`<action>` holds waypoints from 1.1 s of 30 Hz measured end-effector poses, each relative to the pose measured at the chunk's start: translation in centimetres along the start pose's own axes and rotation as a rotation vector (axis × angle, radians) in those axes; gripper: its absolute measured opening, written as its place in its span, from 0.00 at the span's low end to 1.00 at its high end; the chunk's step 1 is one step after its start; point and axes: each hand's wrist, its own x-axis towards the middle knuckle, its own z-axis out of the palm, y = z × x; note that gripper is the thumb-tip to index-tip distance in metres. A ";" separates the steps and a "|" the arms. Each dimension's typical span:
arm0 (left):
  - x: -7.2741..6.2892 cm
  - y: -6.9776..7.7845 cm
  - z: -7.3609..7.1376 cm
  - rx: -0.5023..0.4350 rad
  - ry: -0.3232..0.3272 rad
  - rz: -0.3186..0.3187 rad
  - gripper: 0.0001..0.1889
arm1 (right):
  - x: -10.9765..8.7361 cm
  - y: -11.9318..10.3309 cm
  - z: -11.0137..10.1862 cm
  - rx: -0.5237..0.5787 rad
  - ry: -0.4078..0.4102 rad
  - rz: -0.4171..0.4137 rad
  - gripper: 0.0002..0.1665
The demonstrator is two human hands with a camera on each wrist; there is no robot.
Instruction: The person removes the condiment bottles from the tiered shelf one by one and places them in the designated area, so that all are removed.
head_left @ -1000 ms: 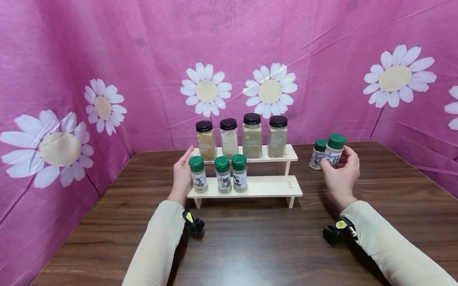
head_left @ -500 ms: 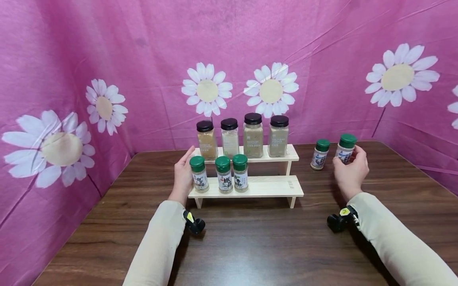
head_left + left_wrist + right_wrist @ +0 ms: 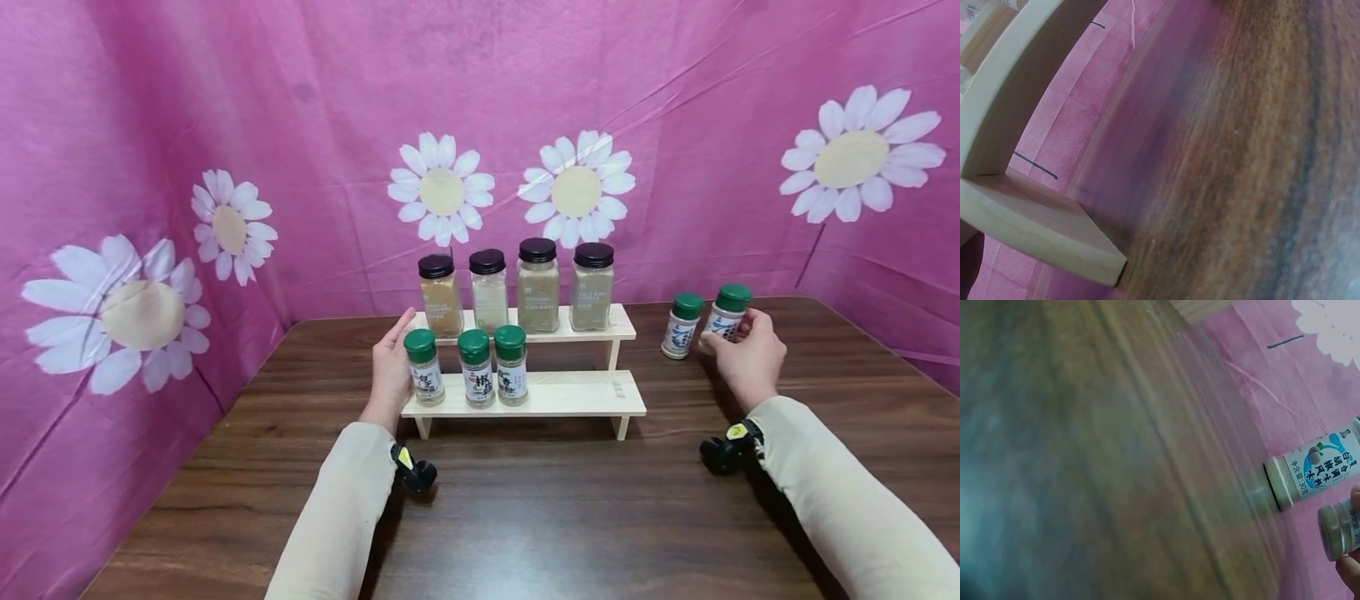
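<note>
In the head view, my left hand (image 3: 390,379) rests against the left end of the two-tier wooden rack (image 3: 577,393), one finger extended straight; part of it is behind a jar. On the lower tier stand three green-capped spice jars (image 3: 478,371). Several black-capped spice jars (image 3: 537,287) line the upper tier. To the right of the rack, my right hand (image 3: 750,354) holds a green-capped spice jar (image 3: 726,315) between thumb and fingers, slightly tilted. Beside it, another green-capped jar (image 3: 681,327) stands upright on the table. The right wrist view shows the held jar's base (image 3: 1334,532) between fingertips.
The dark wood-grain table (image 3: 525,508) carries the rack near its back edge. Behind it hangs a pink cloth (image 3: 322,100) with white daisies. One leg of the rack (image 3: 1041,231) fills the lower left of the left wrist view.
My right hand has moved right with the held jar, away from the jar standing on the table, and has come lower. My left hand stays at the rack. The head view has shifted slightly.
</note>
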 end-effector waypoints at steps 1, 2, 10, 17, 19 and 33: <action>0.0 0.0 0.0 0.001 0.000 0.003 0.20 | 0.0 0.1 0.0 -0.006 -0.006 0.001 0.38; 0.0 -0.1 0.1 0.007 -0.001 0.005 0.20 | 0.1 0.2 0.0 -0.011 -0.009 -0.001 0.38; 0.0 0.0 0.1 0.010 -0.003 0.001 0.20 | 0.2 0.9 0.4 -0.002 -0.036 0.044 0.39; 0.0 -0.1 0.2 -0.001 0.008 -0.003 0.19 | 0.4 1.0 0.7 0.008 -0.044 0.024 0.38; 0.0 0.0 0.2 -0.001 0.006 -0.004 0.19 | 0.4 0.9 0.8 0.016 -0.041 0.022 0.38; -0.1 0.1 0.1 0.017 0.005 -0.013 0.19 | 0.5 0.9 1.1 0.018 -0.046 0.081 0.38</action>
